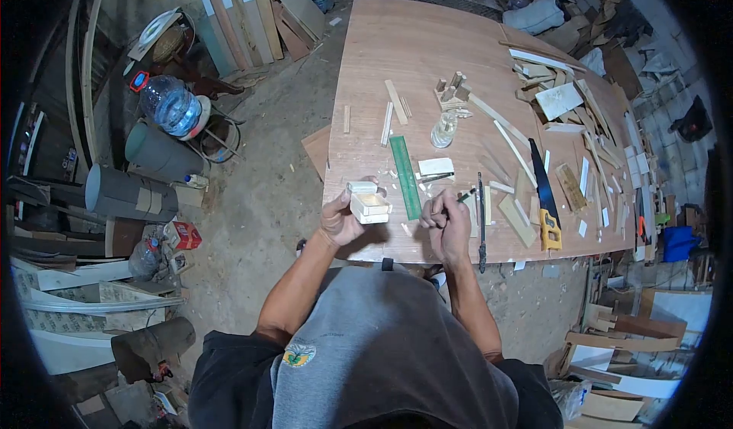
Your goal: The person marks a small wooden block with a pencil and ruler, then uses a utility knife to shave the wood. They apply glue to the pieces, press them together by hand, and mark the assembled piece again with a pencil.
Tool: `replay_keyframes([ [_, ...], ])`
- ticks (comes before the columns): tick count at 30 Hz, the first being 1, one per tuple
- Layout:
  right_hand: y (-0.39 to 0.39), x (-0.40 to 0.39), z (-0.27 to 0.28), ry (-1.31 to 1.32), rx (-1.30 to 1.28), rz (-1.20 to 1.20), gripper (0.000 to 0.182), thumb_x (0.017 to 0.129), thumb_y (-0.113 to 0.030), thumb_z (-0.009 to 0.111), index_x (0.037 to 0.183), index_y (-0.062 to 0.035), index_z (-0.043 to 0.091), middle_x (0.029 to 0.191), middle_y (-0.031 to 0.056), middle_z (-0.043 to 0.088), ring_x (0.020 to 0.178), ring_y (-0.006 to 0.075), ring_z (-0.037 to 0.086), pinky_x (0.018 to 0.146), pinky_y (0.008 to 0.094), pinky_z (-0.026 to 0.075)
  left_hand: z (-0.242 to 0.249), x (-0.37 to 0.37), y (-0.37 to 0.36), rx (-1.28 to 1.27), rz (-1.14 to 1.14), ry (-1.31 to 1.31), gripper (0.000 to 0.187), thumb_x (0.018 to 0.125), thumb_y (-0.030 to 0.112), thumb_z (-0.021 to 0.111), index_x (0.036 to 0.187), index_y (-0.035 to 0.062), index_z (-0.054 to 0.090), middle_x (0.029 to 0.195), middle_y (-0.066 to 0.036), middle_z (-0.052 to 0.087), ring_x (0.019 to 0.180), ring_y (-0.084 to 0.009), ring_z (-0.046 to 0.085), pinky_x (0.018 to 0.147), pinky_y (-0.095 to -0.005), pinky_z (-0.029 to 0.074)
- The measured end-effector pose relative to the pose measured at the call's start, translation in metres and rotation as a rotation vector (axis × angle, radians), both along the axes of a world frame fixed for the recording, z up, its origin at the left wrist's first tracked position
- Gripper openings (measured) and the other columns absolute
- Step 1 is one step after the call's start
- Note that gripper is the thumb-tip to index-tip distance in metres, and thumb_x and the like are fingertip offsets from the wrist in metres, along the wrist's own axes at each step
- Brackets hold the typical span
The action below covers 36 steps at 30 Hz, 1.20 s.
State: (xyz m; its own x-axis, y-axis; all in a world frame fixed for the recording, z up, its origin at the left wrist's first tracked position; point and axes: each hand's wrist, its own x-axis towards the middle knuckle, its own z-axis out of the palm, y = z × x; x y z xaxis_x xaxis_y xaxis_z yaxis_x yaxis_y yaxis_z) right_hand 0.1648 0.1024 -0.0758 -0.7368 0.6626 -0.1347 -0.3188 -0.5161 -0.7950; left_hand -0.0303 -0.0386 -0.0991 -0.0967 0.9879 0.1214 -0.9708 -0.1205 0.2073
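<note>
My left hand (341, 225) is closed around a small pale wooden box (371, 211), held over the table's near edge with its open top showing a hollow inside. To the right, my right hand (449, 229) has its fingers bent around a thin dark green pencil (466, 195), whose end sticks out past the thumb side. Between the hands lies a green ruler (405, 177), pointing away from me. A white block (436, 166) sits just beyond my right hand. Close by on the right is a long dark metal bar (482, 223).
On the brown table (427, 55) are a clear jar (443, 131), loose wood strips and a handsaw (547, 192) with a yellow handle. Scrap wood (560, 102) is piled at the right. A large water bottle (172, 104) stands on a stool at the left.
</note>
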Motion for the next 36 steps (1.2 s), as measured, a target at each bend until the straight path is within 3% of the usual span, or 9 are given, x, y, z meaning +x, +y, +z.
replay_keyframes([
  [3,-0.034,-0.035,0.081,0.017,0.105,-0.411,0.058,0.110,-0.042,0.031,0.110,0.0069,0.062,0.069,0.0026,0.053,0.056,0.0099,0.043,0.051,0.0245,0.034,0.011,0.020,0.002,-0.024,-0.034,-0.077,0.075,0.088,0.038,0.074,0.140,-0.0007,0.037,0.117,-0.016,0.049,0.109,-0.0304,0.060,0.086,-0.0345,0.061],
  [6,-0.012,-0.010,0.070,-0.058,0.360,-0.205,0.068,0.108,-0.051,0.029,0.101,0.0068,0.064,0.062,0.0032,0.049,0.048,0.0108,0.043,0.046,0.0245,0.034,0.015,0.033,0.003,-0.013,-0.052,-0.120,0.074,0.088,0.038,0.074,0.140,-0.0006,0.038,0.117,-0.015,0.050,0.109,-0.0296,0.060,0.085,-0.0346,0.061],
  [8,-0.013,-0.003,0.071,0.015,0.267,-0.124,0.064,0.108,-0.048,0.035,0.099,0.0070,0.067,0.067,0.0032,0.055,0.055,0.0112,0.052,0.052,0.0226,0.042,0.015,0.035,0.004,-0.013,-0.058,-0.115,0.074,0.089,0.037,0.073,0.141,-0.0003,0.038,0.117,-0.016,0.050,0.111,-0.0300,0.060,0.085,-0.0348,0.061],
  [10,-0.025,-0.010,0.087,-0.261,0.253,-0.219,0.056,0.107,-0.043,0.042,0.102,0.0064,0.068,0.069,0.0031,0.057,0.056,0.0098,0.054,0.050,0.0229,0.043,0.008,0.035,0.004,0.024,-0.103,-0.169,0.078,0.086,0.033,0.076,0.145,-0.0004,0.037,0.127,-0.016,0.055,0.115,-0.0293,0.062,0.094,-0.0410,0.056],
  [11,-0.025,-0.011,0.088,-0.162,0.256,-0.156,0.038,0.105,-0.026,0.051,0.104,0.0080,0.067,0.075,0.0055,0.062,0.061,0.0099,0.057,0.052,0.0229,0.045,0.005,0.035,0.005,0.027,-0.098,-0.168,0.078,0.086,0.033,0.076,0.145,-0.0004,0.037,0.127,-0.016,0.055,0.115,-0.0293,0.062,0.094,-0.0410,0.056],
  [15,-0.025,-0.018,0.098,-0.261,0.464,-0.043,0.016,0.094,0.002,0.061,0.108,0.0077,0.066,0.089,0.0100,0.067,0.072,0.0110,0.063,0.061,0.0251,0.052,-0.004,0.036,0.004,-0.009,-0.089,-0.174,0.077,0.088,0.034,0.073,0.147,0.0001,0.036,0.130,-0.016,0.058,0.117,-0.0288,0.062,0.099,-0.0432,0.053],
  [28,-0.022,-0.019,0.093,-0.297,0.981,-0.055,0.009,0.092,-0.003,0.063,0.100,0.0027,0.065,0.088,0.0159,0.068,0.078,0.0241,0.067,0.071,0.0348,0.053,0.003,0.039,0.012,0.026,-0.104,-0.248,0.070,0.096,0.034,0.064,0.152,0.0075,0.031,0.136,-0.016,0.055,0.123,-0.0296,0.059,0.102,-0.0433,0.051],
  [31,-0.019,-0.021,0.085,-0.207,1.115,-0.082,0.010,0.093,-0.001,0.063,0.102,0.0013,0.065,0.084,0.0092,0.065,0.066,0.0120,0.058,0.057,0.0271,0.045,0.005,0.041,0.011,0.012,-0.090,-0.223,0.070,0.095,0.034,0.065,0.151,0.0074,0.033,0.134,-0.015,0.057,0.121,-0.0288,0.060,0.101,-0.0428,0.051],
  [36,-0.022,-0.020,0.086,-0.167,1.098,-0.074,0.011,0.092,0.001,0.063,0.103,0.0011,0.065,0.085,0.0107,0.065,0.068,0.0147,0.059,0.060,0.0283,0.046,0.006,0.043,0.009,-0.016,-0.092,-0.231,0.070,0.094,0.033,0.067,0.150,0.0073,0.035,0.131,-0.013,0.059,0.119,-0.0275,0.061,0.101,-0.0424,0.051],
])
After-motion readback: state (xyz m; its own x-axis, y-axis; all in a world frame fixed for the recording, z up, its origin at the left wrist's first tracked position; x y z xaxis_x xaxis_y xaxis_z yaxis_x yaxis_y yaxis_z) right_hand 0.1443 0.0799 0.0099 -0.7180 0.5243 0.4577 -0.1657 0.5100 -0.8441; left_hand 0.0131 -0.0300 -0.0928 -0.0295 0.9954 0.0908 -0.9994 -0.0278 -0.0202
